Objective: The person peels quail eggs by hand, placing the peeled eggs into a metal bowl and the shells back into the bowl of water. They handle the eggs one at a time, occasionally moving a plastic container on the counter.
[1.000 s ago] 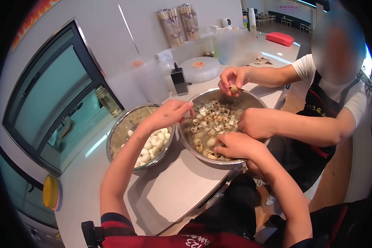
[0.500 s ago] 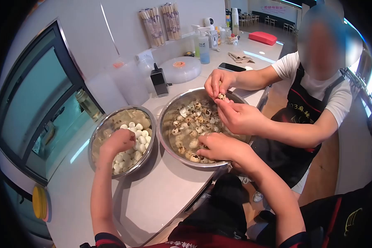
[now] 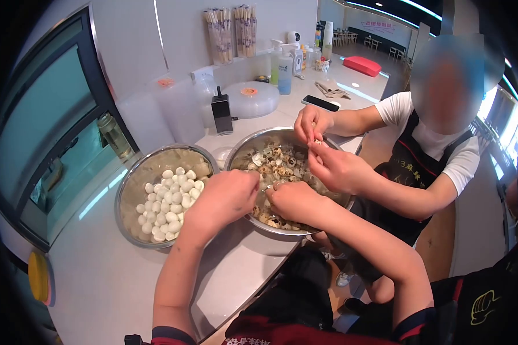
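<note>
My left hand (image 3: 227, 197) is over the near-left rim of the right steel bowl (image 3: 346, 202), its fingers curled; what they hold, if anything, is hidden. Inside that bowl my right hand (image 3: 296, 201) is closed among speckled quail eggs (image 3: 270, 220) and broken shells (image 3: 282, 167) in water; its grip is also hidden. The left steel bowl (image 3: 126, 221) contains many peeled white quail eggs (image 3: 170, 201). Above the right bowl's far side, a co-worker's hands (image 3: 334, 161) pinch a small egg or shell.
A black boxy device (image 3: 221, 114), a round plastic lid (image 3: 253, 99), a spray bottle (image 3: 285, 73) and a phone (image 3: 320, 103) stand or lie behind the bowls. Bundled chopsticks (image 3: 218, 35) hang on the wall. The co-worker (image 3: 408, 155) stands at the right.
My left hand has moved right, from the peeled eggs in the left bowl to the right bowl. My right hand remains in the right bowl. The co-worker's hands stay close together.
</note>
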`<state>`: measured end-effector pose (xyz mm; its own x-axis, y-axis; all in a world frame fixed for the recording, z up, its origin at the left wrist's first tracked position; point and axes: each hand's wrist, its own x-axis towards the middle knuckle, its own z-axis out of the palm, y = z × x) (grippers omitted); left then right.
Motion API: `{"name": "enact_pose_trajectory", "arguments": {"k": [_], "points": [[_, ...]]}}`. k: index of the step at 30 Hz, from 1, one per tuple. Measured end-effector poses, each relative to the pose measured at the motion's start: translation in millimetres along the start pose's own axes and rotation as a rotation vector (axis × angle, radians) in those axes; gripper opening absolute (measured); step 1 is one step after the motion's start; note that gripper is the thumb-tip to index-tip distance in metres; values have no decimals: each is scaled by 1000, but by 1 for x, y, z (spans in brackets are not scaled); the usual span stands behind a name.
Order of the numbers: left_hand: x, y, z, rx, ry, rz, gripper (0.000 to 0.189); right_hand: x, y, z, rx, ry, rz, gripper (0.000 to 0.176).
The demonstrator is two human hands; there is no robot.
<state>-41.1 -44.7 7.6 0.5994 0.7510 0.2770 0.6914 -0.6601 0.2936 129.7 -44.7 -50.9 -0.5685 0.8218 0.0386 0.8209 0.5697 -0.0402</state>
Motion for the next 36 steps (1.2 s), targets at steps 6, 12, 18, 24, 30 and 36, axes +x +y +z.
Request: {"name": "enact_pose_trajectory", "arguments": {"k": [6, 12, 18, 24, 30, 36], "points": [[11, -5, 26, 102, -216, 7, 20, -6, 6, -11, 60, 103, -57, 24], [30, -4, 52, -276, -239, -7, 35, -24, 6, -22, 591, 244, 107, 26], [31, -6, 37, -547, -126, -61, 34, -23, 10, -19, 774, 404, 32, 26], [34, -11, 48, -736, -28, -17, 33, -25, 11, -25, 817, 421, 13, 27], [32, -5, 39, -997, -223, -193, 34, -20, 11, -21, 866, 541, 3, 17], [32, -8, 44, -1014, -266, -200, 31, -17, 20, -15, 713, 565, -27, 14]]}}
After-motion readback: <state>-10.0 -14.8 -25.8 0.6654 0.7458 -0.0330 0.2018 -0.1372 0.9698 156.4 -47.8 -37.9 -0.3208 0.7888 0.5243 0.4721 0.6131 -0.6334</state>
